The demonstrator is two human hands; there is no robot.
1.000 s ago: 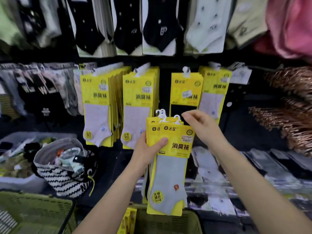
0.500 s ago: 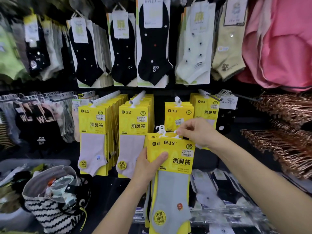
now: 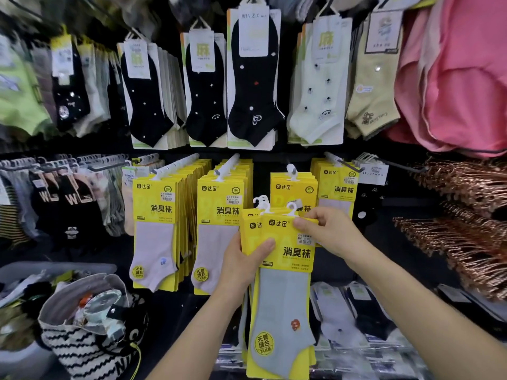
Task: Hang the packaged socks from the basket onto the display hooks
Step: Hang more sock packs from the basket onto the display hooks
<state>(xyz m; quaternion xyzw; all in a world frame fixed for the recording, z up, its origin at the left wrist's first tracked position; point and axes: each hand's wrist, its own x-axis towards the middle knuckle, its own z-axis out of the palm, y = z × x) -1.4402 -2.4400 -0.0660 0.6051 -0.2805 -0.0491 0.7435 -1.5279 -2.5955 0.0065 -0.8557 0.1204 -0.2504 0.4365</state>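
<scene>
Two hands (image 3: 241,266) (image 3: 327,233), yellow sock packs (image 3: 282,259), hooks (image 3: 291,171)

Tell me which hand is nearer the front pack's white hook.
Right. The right hand pinches the pack's top corner beside the hook; the left hand grips the stack's left edge, lower down.

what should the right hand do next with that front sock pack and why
Probably peel the front pack off the stack and lift its white hanger toward the peg just above. The right hand pinches that pack's top corner, the left hand grips the stack, and that peg holds fewer packs than those to its left.
</scene>
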